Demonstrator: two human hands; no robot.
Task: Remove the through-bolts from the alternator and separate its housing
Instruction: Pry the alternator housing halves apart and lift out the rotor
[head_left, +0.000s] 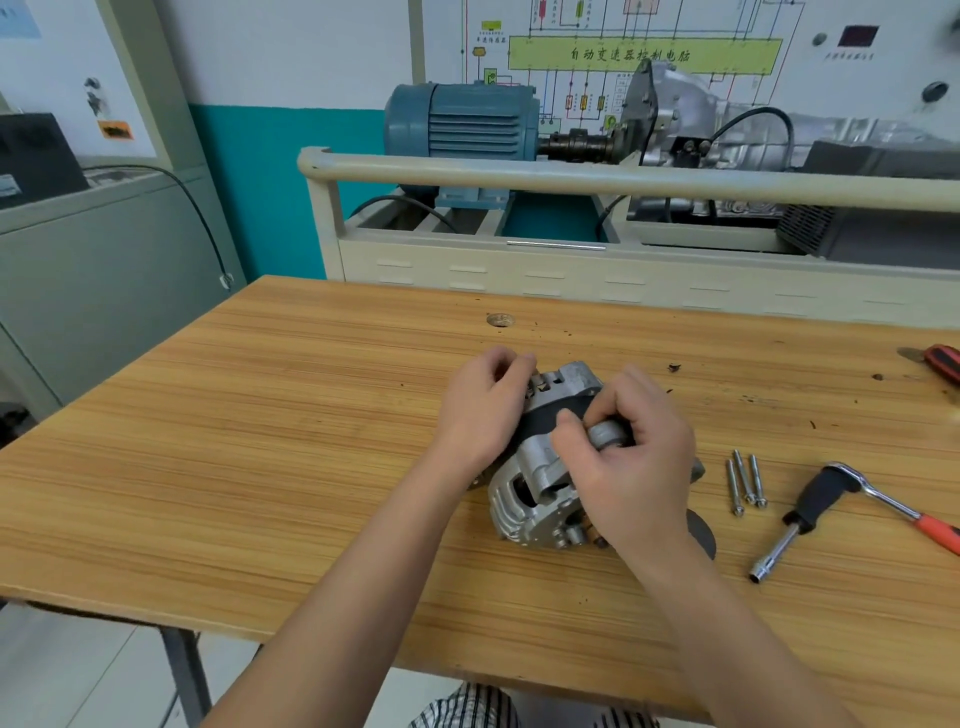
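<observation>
Alternator: we see the silver cast-aluminium alternator with its dark middle band (540, 467) lying on its side on the pale wood-grain bench (260, 441), right of centre and nearer the front edge than the back.

Left hand: our left hand (480, 410) wraps the far end of the housing, grip clenched on the casting, which we judge steadies that half.

Right hand: our right hand (631, 457) lies over the near half, fingers curled around a rounded mounting lug, grip closed on the alternator. Holding the two halves separately suits pulling or wriggling them apart.

Through-bolts: three long silver bolts (745, 483) lie side by side on the bench just right of the alternator, towards the right edge. We cannot tell whether any bolt is left in the housing.

Ratchet: a chrome ratchet with a red handle and a black-collared socket extension (810, 512) rests beside the bolts, within reach yet clear of the hands, which suggests the unbolting is finished.

Other tool: a red-and-black handle (943, 361) pokes in at the right edge, well apart.

Stage: we judge that splitting the housing is in hand; no gap shows at the seam.

Risk: a stuck seam may release suddenly, so both halves need firm support.
</observation>
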